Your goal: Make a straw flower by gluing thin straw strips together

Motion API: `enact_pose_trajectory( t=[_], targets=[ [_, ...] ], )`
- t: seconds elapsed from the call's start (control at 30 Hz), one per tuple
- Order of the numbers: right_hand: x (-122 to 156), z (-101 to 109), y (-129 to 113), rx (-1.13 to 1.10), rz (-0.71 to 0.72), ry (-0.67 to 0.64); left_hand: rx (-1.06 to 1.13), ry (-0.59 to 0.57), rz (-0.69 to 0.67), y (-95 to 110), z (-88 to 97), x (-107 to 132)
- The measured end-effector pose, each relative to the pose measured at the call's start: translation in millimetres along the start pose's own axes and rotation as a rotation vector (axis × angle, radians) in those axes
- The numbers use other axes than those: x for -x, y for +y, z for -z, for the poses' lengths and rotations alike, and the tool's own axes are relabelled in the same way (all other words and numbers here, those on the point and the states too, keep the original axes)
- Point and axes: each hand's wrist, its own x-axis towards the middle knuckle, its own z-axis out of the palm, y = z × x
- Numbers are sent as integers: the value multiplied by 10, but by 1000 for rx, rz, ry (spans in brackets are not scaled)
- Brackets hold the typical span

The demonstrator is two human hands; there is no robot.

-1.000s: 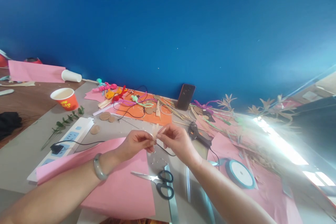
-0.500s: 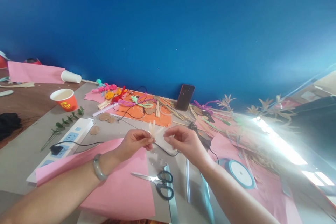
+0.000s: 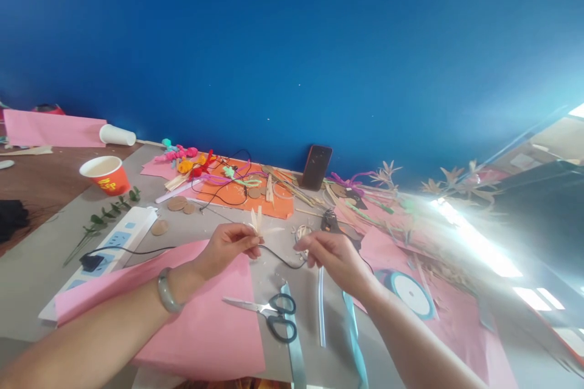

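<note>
Between thumb and fingers, my left hand (image 3: 235,243) pinches a small bunch of pale petal-like strips (image 3: 257,219), which fan upward. My right hand (image 3: 328,255) is to the right of it, apart, with thumb and fingers drawn together. Whatever its fingertips hold, if anything, is too small to make out. Just behind them lies a small pale ring-shaped item (image 3: 302,232). Scissors (image 3: 269,310) with black handles rest below the hands, partly over a light blue ribbon (image 3: 295,358). Pink paper (image 3: 214,328) lies beneath my left forearm. A clear stick (image 3: 322,316) lies below my right hand.
A white power strip (image 3: 109,249) and a leafy green sprig (image 3: 103,219) are at left, near a red paper cup (image 3: 107,176). A phone (image 3: 317,167) leans on the blue wall. Behind my right hand sits a black corded tool (image 3: 340,228). A ribbon spool (image 3: 410,295) lies right.
My right hand has moved slightly down and away from the strips, its fingers closer together. My left hand still pinches the strips. The whole view has shifted a little.
</note>
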Motion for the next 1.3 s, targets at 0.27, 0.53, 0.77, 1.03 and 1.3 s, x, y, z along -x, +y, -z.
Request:
enact_pose_trajectory(
  t=[0.27,0.53,0.77,1.03,1.3],
  targets=[
    [-142,-549,-17,-190,17,-32,-45,-39,-56,13,-13,34],
    [-237,-624,-113,-265,88,70,-44,-59,-68,0,0,22],
    [-226,-622,-95,-225,81,66,-53,-71,-88,-32,-3,27],
    [-235,-604,-79,-237,54,56,-95,-123,-85,-21,14,33],
    [-224,-613,-102,-269,48,75,-110,-93,-86,-33,7,21]
  ],
)
